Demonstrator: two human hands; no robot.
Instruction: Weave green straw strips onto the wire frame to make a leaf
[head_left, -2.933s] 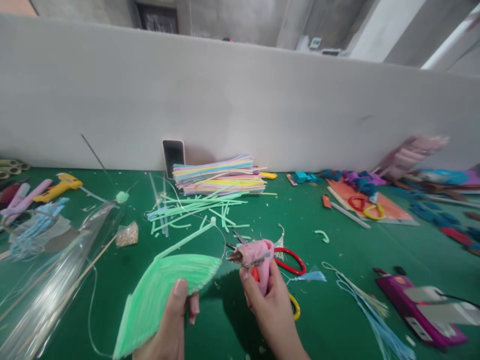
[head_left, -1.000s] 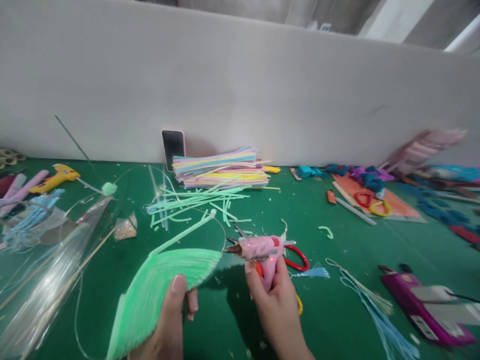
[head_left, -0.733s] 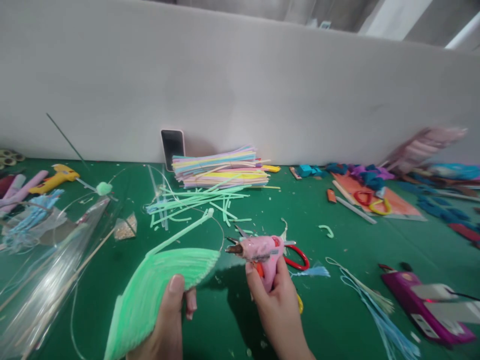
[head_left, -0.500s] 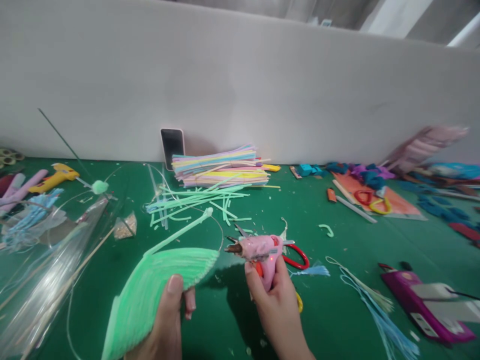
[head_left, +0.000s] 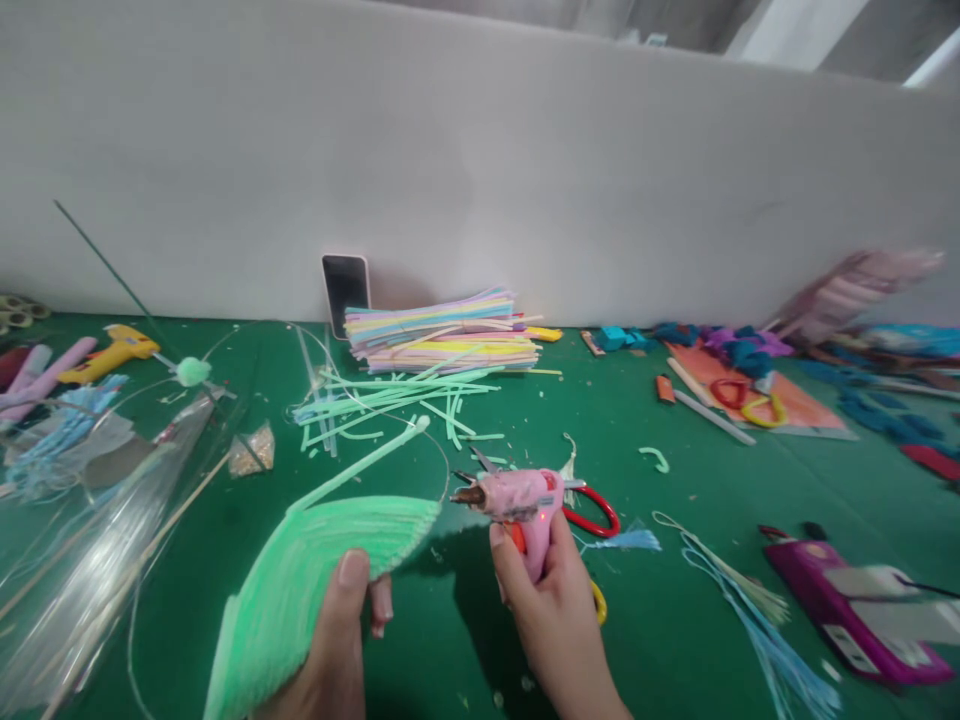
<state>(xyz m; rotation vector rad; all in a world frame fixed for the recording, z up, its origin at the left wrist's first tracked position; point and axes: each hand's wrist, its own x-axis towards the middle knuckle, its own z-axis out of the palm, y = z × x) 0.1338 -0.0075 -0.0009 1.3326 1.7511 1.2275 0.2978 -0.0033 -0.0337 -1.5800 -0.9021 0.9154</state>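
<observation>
Fan (head_left: pixel 322 570) pinched between left hand's (head_left: pixel 337 640) thumb and fingers; right hand's (head_left: pixel 551 610) fingers wrap glue gun (head_left: pixel 521 500), nozzle near fan's tip.

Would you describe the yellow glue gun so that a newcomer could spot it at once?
Follow the green table left along the pale partition. Between a lilac tube and a green pompom lies the glue gun, set apart by its bright yellow body.

Your green table (head_left: pixel 675 620)
It is bearing: pastel stems (head_left: pixel 442 350), mint stems (head_left: pixel 375 400), one yellow glue gun (head_left: pixel 116 352), one orange sheet (head_left: pixel 808 402).
</observation>
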